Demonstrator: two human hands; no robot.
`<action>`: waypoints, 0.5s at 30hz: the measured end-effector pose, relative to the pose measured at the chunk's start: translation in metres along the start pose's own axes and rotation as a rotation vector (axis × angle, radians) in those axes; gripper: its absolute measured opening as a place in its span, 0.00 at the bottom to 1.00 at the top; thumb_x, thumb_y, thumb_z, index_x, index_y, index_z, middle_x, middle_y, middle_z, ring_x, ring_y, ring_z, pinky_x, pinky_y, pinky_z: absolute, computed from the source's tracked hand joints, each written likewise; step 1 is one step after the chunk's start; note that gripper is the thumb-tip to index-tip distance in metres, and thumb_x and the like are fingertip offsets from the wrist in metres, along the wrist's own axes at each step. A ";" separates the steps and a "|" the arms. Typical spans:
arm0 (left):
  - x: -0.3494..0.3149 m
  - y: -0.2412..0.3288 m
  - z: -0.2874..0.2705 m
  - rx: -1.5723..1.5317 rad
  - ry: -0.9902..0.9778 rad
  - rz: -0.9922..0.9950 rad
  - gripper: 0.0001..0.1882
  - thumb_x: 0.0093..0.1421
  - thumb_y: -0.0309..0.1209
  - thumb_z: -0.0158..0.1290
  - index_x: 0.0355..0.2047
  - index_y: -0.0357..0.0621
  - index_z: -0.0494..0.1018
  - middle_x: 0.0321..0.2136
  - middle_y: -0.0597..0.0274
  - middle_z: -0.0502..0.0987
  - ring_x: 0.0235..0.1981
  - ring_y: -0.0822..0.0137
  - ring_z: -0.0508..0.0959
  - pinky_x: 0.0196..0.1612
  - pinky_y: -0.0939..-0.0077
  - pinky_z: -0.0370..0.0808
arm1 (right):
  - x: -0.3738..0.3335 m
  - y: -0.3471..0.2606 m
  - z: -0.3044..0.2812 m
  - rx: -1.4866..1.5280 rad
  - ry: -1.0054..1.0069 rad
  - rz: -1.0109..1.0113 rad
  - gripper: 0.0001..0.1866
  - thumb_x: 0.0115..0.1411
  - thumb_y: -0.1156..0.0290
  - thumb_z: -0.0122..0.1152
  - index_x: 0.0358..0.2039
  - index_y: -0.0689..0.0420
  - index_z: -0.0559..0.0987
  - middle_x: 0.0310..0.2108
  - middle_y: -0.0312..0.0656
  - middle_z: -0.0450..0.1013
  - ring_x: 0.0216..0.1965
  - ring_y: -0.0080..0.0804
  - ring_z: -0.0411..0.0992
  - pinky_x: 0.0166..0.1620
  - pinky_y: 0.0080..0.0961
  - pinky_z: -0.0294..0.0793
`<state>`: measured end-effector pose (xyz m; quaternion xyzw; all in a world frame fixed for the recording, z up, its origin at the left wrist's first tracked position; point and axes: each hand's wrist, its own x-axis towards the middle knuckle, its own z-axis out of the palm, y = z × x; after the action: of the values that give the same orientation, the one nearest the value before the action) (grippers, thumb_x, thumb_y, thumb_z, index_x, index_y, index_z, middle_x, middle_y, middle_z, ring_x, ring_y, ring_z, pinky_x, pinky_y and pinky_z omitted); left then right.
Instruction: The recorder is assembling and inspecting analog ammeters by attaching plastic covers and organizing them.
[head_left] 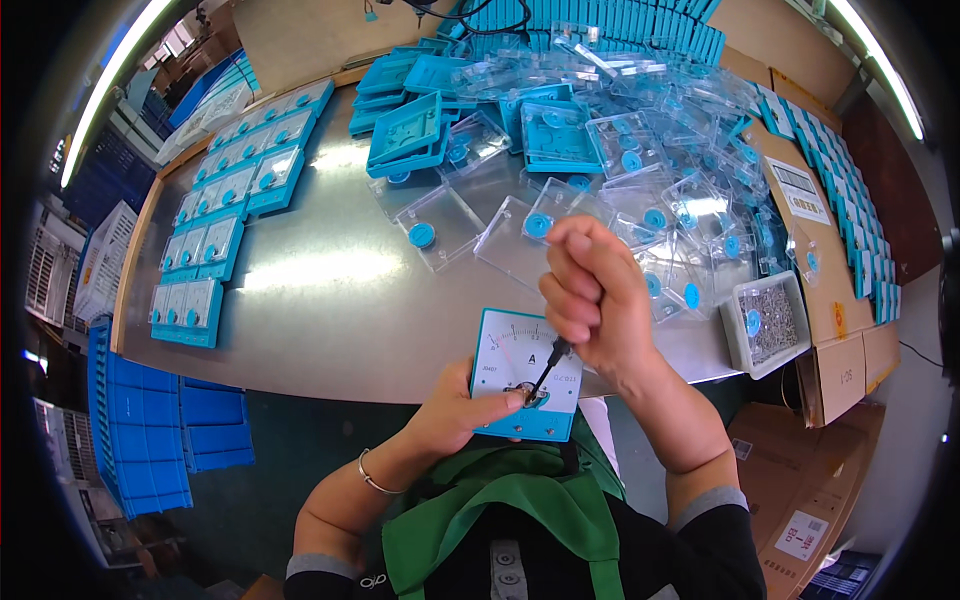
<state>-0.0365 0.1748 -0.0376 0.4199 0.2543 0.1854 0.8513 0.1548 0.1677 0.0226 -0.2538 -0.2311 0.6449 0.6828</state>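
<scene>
My left hand grips a blue-framed ammeter at its left edge, close to my body at the table's front edge. The meter's white dial face is turned up, and my left thumb lies near the dark opening in its lower middle. In my right fist is a screwdriver with a black handle. Its shaft slants down to the left, and the tip meets that opening, near my thumb. Whether a screw sits under the tip is too small to tell. No clear cover shows over the dial.
Clear plastic covers with blue knobs lie heaped beyond my right hand. Blue empty cases are stacked at the back. Rows of meters line the table's left side. At right stand a white tub of small metal parts and cardboard boxes.
</scene>
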 end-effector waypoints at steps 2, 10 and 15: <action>0.002 -0.006 0.001 0.102 -0.022 0.085 0.21 0.56 0.27 0.55 0.49 0.35 0.65 0.38 0.60 0.75 0.39 0.69 0.75 0.41 0.73 0.75 | 0.008 0.002 -0.014 0.038 0.058 0.060 0.08 0.63 0.70 0.45 0.38 0.60 0.69 0.16 0.30 0.53 0.13 0.15 0.48 0.13 0.16 0.48; -0.011 -0.009 -0.029 0.003 0.157 0.215 0.22 0.54 0.25 0.56 0.48 0.33 0.65 0.41 0.56 0.74 0.39 0.67 0.76 0.42 0.69 0.76 | -0.053 -0.030 -0.022 -0.737 0.012 -0.242 0.12 0.57 0.68 0.58 0.39 0.60 0.73 0.23 0.36 0.64 0.17 0.22 0.62 0.19 0.17 0.61; -0.019 0.004 -0.044 -0.114 0.280 0.280 0.21 0.54 0.25 0.55 0.47 0.34 0.65 0.39 0.54 0.74 0.35 0.63 0.78 0.31 0.66 0.79 | -0.080 0.010 -0.061 -1.932 -0.156 -0.220 0.13 0.51 0.66 0.64 0.33 0.59 0.73 0.26 0.45 0.68 0.25 0.46 0.71 0.28 0.35 0.71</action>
<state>-0.0782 0.1942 -0.0513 0.3722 0.2983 0.3724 0.7961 0.1814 0.0850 -0.0300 -0.6379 -0.7274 0.1252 0.2198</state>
